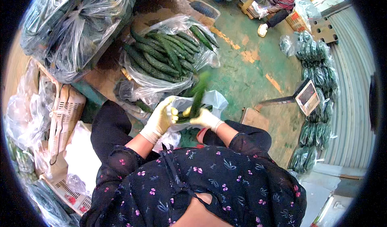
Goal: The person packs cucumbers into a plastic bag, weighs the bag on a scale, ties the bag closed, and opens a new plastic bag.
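My left hand, in a pale yellow glove, grips the near left side of a clear plastic bag between my knees. My right hand, gloved the same way, holds a long green cucumber tilted up over the bag's mouth; its far end is blurred. Dark green cucumbers show inside the bag, partly hidden by my fingers. Just beyond lies a heap of cucumbers on a large, opened plastic sheet or bag.
Large plastic-wrapped bundles stand at far left, above a plastic crate. To the right is a scale with a raised display. Bagged cucumbers line the corrugated wall. A seated person works at the far right.
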Available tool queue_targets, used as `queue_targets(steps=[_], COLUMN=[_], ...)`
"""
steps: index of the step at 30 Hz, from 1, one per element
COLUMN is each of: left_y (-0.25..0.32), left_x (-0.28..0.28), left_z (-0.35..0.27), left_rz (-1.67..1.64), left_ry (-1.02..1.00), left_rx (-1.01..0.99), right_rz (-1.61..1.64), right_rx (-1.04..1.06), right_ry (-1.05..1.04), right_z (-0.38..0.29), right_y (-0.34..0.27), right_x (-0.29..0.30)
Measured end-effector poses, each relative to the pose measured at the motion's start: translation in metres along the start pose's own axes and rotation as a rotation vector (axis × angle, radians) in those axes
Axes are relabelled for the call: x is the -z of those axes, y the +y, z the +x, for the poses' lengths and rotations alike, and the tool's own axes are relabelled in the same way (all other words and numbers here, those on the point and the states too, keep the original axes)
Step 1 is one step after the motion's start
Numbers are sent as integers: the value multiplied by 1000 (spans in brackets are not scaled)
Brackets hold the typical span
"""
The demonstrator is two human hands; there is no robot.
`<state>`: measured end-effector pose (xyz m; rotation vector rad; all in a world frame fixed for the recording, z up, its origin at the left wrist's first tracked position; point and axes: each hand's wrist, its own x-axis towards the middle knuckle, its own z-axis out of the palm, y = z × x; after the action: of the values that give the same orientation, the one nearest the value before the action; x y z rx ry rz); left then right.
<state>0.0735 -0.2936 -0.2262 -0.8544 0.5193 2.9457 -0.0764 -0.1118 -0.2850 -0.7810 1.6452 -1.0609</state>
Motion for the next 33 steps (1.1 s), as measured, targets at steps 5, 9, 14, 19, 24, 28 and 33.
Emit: queue_targets(steps=[5, 9, 14, 19, 24, 28, 33], left_y=[-2, 1, 4, 10, 13, 29, 35], left_x=[11, 3, -5, -3, 18, 4, -8], left_z=[7, 4, -1, 1, 4, 7, 2], left_rz=[-52, -27, 54, -28, 61, 118, 183], left_ry=[154, 165, 101, 131, 96, 156, 174], left_rx=[-1, -2, 38, 102, 154, 197, 175], right_rz=[-880, -302, -98, -777, -781, -571, -909], right_rx=[-404, -536, -113, -192, -482, -526, -393], right_ry=[-313, -479, 117, 691, 761, 732, 640], right_z=[-8, 20, 101, 198, 248, 259, 247], right_y=[59, -33, -89, -51, -42, -26, -95], right_x=[41, 100, 184, 243, 260, 291, 276])
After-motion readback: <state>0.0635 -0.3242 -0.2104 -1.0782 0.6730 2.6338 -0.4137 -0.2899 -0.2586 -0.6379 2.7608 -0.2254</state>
